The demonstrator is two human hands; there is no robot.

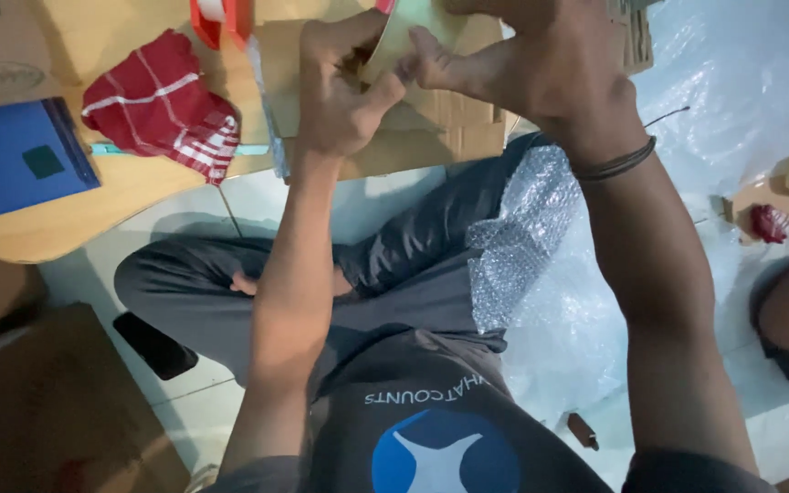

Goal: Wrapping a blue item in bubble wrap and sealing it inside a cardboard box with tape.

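Left hand and right hand both pinching a tan paper strip above cardboard; red cloth nearby.

To your left a red cloth with white stripes lies crumpled on a pale wooden board, with a blue box just beside it at the board's edge. A sheet of bubble wrap drapes over your right knee, and clear plastic sheeting spreads across the floor beyond it. An orange tape dispenser sits at the top edge, and brown cardboard boxes stand at the lower left.
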